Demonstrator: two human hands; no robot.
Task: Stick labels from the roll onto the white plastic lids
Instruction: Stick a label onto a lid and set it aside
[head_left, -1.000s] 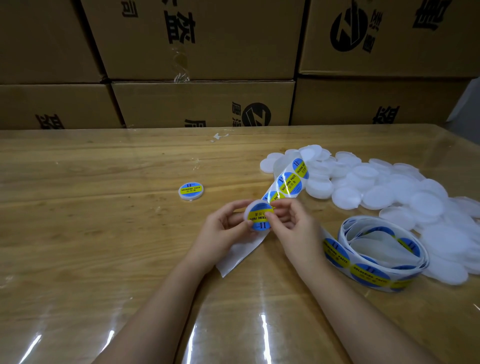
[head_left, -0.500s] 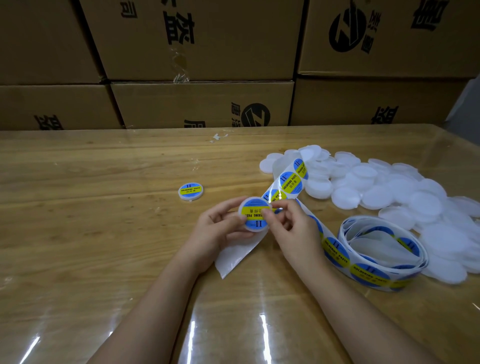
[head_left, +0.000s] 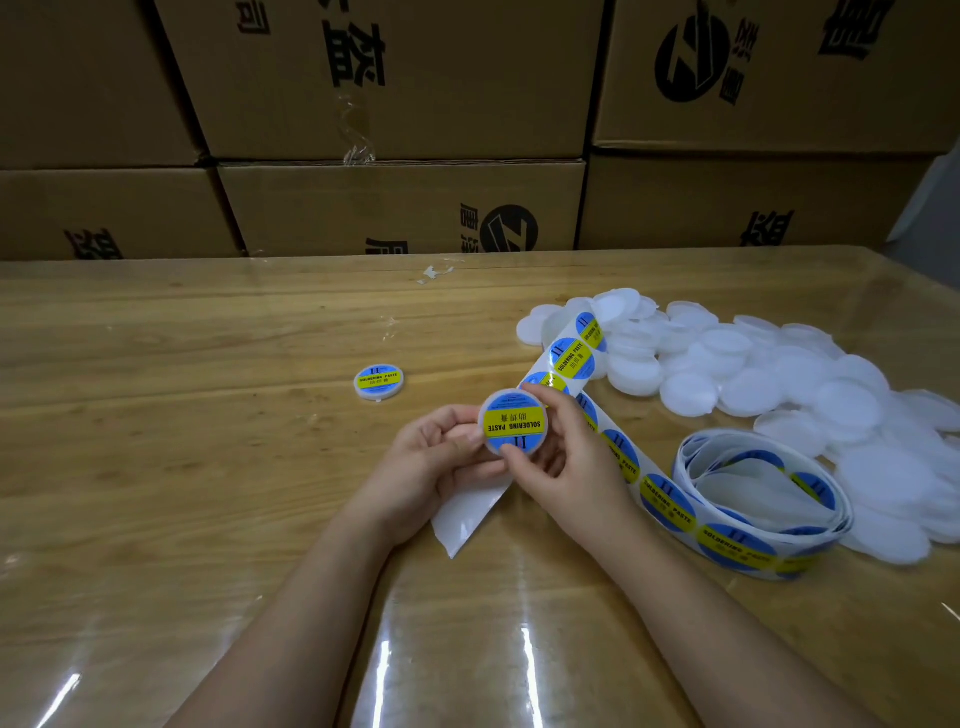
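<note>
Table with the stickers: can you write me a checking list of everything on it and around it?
Surface: wooden table, glossy clear cover.
Job's things: held lid, labelled; finished lid lying apart to the left; label roll partly unrolled; pile of bare white lids on the right.
Clutter: small pale scrap near the far edge.
Grippers: left hand and right hand both hold the held lid by its rim.
Cables: nothing seen.
Surroundings: stacked cardboard boxes behind the table.

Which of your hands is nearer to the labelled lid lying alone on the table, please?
Left. The left hand sits just right of the lone labelled lid, toward the camera; the right hand is farther right, across the held lid.
</note>
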